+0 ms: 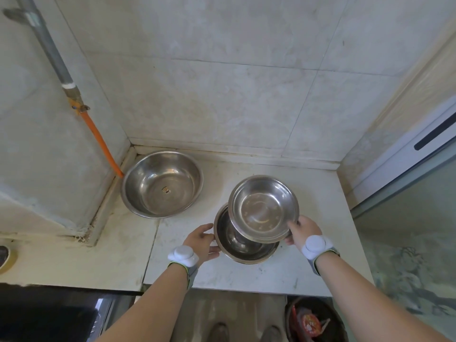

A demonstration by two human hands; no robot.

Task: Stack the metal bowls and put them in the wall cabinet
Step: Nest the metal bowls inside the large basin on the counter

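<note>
Three metal bowls are in view. The largest bowl rests on the white counter in the back left corner. A medium bowl sits near the counter's front, and my left hand grips its left rim. A small bowl hangs tilted just above the medium one, overlapping its right half; my right hand holds it by the right rim. The wall cabinet is not in view.
An orange gas hose runs down the left wall from a grey pipe to the corner beside the largest bowl. A glass door stands at the right. A bin with rubbish sits on the floor below the counter.
</note>
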